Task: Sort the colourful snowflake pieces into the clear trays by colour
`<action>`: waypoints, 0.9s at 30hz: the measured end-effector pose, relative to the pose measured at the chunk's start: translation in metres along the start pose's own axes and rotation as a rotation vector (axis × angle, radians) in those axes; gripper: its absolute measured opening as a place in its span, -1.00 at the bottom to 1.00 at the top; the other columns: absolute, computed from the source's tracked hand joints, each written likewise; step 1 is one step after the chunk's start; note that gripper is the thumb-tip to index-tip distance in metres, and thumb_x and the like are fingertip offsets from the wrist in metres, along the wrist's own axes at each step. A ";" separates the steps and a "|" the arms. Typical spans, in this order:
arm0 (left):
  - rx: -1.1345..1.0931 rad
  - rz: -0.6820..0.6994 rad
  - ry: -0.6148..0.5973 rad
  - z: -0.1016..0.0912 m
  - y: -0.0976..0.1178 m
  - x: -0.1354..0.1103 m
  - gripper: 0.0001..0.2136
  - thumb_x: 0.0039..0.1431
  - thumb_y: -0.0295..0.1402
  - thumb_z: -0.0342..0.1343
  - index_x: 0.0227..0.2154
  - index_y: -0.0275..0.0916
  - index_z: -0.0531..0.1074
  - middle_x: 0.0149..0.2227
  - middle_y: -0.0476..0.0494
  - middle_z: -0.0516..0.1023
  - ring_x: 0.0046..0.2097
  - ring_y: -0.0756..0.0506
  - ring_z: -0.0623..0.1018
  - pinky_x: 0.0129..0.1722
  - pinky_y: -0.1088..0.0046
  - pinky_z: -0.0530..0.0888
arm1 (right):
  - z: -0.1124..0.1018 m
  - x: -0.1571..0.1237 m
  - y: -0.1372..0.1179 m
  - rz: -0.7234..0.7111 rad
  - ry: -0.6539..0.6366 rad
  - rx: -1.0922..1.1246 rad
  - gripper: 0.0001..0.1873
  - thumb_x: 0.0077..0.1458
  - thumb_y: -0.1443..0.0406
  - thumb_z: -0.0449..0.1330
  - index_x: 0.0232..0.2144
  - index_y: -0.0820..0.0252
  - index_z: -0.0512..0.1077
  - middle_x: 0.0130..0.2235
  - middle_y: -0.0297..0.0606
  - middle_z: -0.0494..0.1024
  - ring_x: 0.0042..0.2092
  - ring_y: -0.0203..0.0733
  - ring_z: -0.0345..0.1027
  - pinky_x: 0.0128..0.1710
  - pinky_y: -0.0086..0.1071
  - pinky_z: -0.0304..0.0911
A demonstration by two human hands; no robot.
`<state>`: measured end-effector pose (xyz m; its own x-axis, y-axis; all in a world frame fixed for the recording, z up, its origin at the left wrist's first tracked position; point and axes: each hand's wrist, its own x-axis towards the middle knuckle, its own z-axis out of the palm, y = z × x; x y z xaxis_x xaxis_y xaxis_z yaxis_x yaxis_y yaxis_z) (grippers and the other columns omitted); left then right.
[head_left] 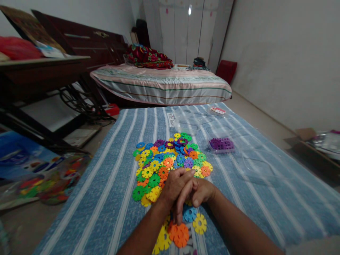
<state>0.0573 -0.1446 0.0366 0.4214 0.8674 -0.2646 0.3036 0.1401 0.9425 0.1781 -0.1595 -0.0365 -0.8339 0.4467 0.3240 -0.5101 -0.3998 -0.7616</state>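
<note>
My left hand and my right hand cross over each other above the near part of a pile of colourful plastic snowflake discs. The left fingers lie loosely across the back of the right hand. Right-hand fingers stretch down and left, close over an orange disc, with the thumb apart. I see no disc in either hand, though some fingers are hidden where the hands overlap. A blue disc and a yellow disc lie just below the right hand.
Purple pieces sit in a clear plastic box to the right, among other clear plastic packaging. All lie on a blue striped cloth. Beyond stands a bed; a sewing-machine table is at left.
</note>
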 end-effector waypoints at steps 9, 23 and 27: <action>0.060 -0.027 0.005 -0.002 0.010 -0.003 -0.50 -0.11 0.18 0.19 -0.70 -0.18 0.28 -0.65 0.05 0.27 -0.50 0.00 0.28 -0.45 0.41 0.26 | -0.008 0.003 0.011 0.086 -0.046 0.046 -0.32 -0.26 -0.06 0.53 -0.24 0.40 0.62 -0.23 0.13 0.69 -0.14 0.13 0.62 0.06 -0.08 0.38; -0.052 -0.022 -0.171 -0.003 0.009 -0.006 -0.54 -0.06 0.13 0.23 -0.64 -0.20 0.41 -0.58 -0.04 0.50 -0.46 -0.05 0.45 -0.36 0.40 0.39 | -0.012 0.004 0.017 0.098 -0.061 0.041 -0.32 -0.32 -0.07 0.54 -0.27 0.36 0.63 -0.22 0.12 0.69 -0.16 0.12 0.61 0.04 -0.08 0.39; 0.067 -0.035 0.020 -0.002 0.008 -0.005 -0.50 -0.11 0.18 0.23 -0.67 -0.19 0.33 -0.63 0.02 0.40 -0.49 -0.03 0.37 -0.42 0.41 0.33 | -0.008 0.002 0.011 0.094 -0.012 0.023 -0.34 -0.30 -0.07 0.54 -0.30 0.37 0.63 -0.25 0.12 0.69 -0.19 0.11 0.62 0.03 -0.10 0.40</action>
<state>0.0559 -0.1467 0.0457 0.3924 0.8720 -0.2926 0.3751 0.1388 0.9166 0.1723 -0.1565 -0.0490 -0.8806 0.3971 0.2584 -0.4341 -0.4576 -0.7760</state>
